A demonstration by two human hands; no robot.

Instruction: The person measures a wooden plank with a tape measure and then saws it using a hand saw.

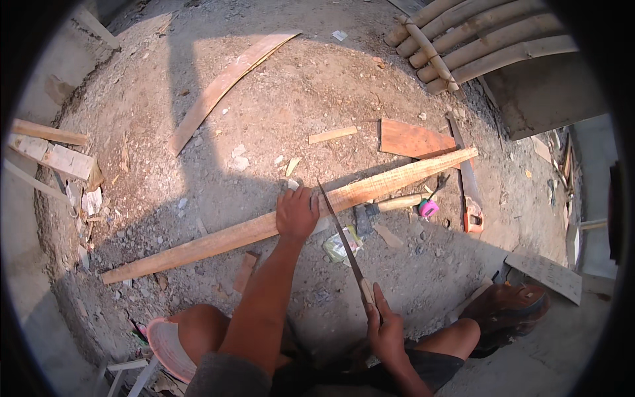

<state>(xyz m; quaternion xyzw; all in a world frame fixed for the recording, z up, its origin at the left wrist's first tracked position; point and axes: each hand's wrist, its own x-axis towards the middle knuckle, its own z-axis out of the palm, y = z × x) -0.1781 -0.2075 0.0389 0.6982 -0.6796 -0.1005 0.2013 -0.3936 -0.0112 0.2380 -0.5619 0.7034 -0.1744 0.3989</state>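
Note:
A long wooden plank [390, 178] lies slantwise across the ground in front of me, its right end farther away. My left hand [297, 213] grips it near its middle, fingers over the far edge. In my right hand [386, 327] is the wooden handle of a machete [347, 248] with a long, narrow blade. The blade crosses the plank just right of my left hand, its tip past the far edge. Whether the blade touches the wood, I cannot tell. Behind the plank's right half lie a hammer [402, 202], partly covered, and a pink tape measure [428, 208].
A handsaw [471, 188] with an orange handle lies at right, beside a reddish-brown board [413, 137]. A curved wood strip [228, 86] rests farther off. Bamboo poles [486, 40] stand at the far right. Scrap wood [53, 155] lies by the left wall.

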